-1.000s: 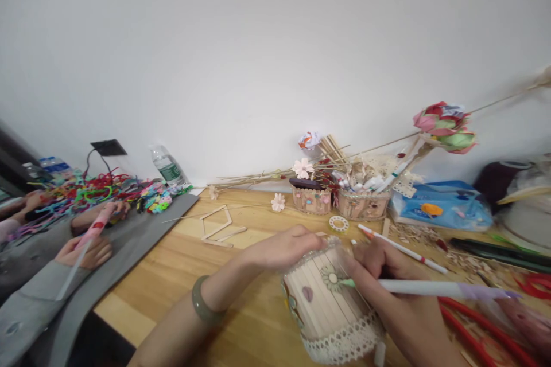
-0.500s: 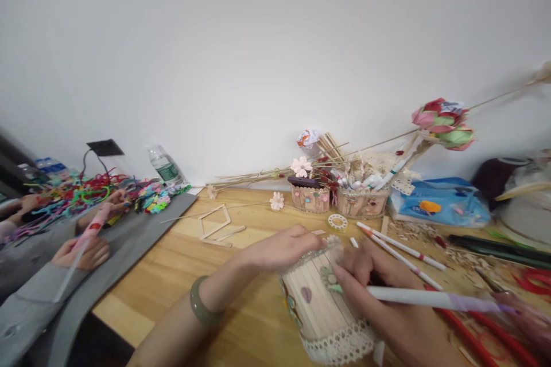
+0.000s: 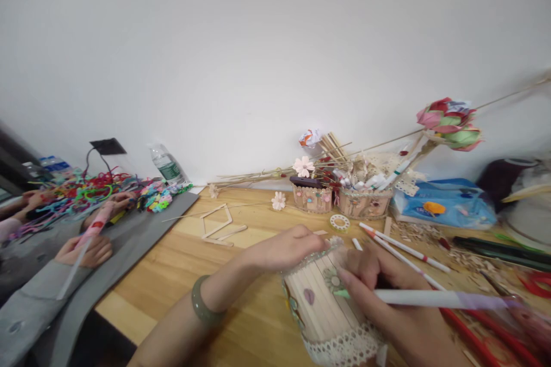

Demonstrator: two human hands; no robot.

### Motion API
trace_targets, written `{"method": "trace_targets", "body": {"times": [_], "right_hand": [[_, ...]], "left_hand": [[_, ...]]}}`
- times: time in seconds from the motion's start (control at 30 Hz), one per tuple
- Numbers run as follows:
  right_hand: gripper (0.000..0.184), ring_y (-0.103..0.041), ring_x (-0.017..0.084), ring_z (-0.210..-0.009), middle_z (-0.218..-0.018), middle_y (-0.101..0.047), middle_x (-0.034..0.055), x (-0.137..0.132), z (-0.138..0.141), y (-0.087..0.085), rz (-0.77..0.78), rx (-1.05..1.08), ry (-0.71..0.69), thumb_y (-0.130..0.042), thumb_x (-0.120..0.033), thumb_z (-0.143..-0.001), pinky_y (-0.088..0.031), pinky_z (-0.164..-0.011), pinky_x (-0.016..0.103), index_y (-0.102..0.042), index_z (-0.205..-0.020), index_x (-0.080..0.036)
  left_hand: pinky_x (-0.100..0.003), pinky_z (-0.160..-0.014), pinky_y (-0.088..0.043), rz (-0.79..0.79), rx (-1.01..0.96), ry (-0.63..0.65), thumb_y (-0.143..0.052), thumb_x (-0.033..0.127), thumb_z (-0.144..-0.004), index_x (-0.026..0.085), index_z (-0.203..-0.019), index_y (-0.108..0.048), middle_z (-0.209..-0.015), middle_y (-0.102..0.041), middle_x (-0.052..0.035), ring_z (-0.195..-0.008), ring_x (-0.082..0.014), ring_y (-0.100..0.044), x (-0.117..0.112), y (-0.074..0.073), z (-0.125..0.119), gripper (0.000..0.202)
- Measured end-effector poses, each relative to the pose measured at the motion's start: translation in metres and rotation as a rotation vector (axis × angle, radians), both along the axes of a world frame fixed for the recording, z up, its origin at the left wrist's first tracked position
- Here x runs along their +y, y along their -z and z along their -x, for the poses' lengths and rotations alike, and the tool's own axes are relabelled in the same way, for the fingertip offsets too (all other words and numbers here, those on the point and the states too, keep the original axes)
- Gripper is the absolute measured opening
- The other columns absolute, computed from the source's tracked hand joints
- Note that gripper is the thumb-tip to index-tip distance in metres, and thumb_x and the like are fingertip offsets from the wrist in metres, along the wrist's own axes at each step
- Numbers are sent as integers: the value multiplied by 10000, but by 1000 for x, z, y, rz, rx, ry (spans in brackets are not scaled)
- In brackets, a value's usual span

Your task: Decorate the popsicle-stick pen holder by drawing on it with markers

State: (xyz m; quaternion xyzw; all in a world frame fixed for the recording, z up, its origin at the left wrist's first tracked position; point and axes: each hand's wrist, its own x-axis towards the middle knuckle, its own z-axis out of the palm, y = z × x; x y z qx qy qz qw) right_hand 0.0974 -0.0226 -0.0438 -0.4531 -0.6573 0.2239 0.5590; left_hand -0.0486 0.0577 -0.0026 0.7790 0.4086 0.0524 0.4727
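A craft-stick pot (image 3: 316, 315), tilted on its side, has a white lace band (image 3: 340, 344) round one end. A purple leaf shape (image 3: 309, 297) and a pale green flower (image 3: 332, 278) decorate its wall. My left hand (image 3: 286, 248) is over the pot's far rim, gripping it, with its fingertips hidden behind or inside. In my right hand (image 3: 390, 304) is a white marker (image 3: 422, 298), pinched between thumb and fingers. Its light green tip is at the sticks just below the flower; whether it touches is hard to tell.
Two decorated stick baskets (image 3: 364, 203) stand by the wall, with a tape roll (image 3: 340, 222) in front. Loose markers (image 3: 404, 246), red scissors (image 3: 473, 332) and a blue tissue pack (image 3: 445, 203) lie right. Left, another person's hand (image 3: 88, 249) holds a pinkish stick-like tool near colourful pipe cleaners.
The marker's tip has shifted slightly, and more of its green end shows below the flower. My left hand keeps its grip on the pot. The whole view has moved a little.
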Motion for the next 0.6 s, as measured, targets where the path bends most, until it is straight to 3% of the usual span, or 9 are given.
{"method": "trace_targets", "body": {"times": [0.6], "right_hand": [[328,-386,96,-436,-491,-391,-67,-1,-1,1,0,-54,2,-504,-201,-807,-333,-401,203,-290,-560,-228]], "left_hand": [[-235,-601,-340,-3,33,-43,-347,422,-730,191,-623,-400,-654,-389,14,-709,-148,-407,1,2,0,260]]}}
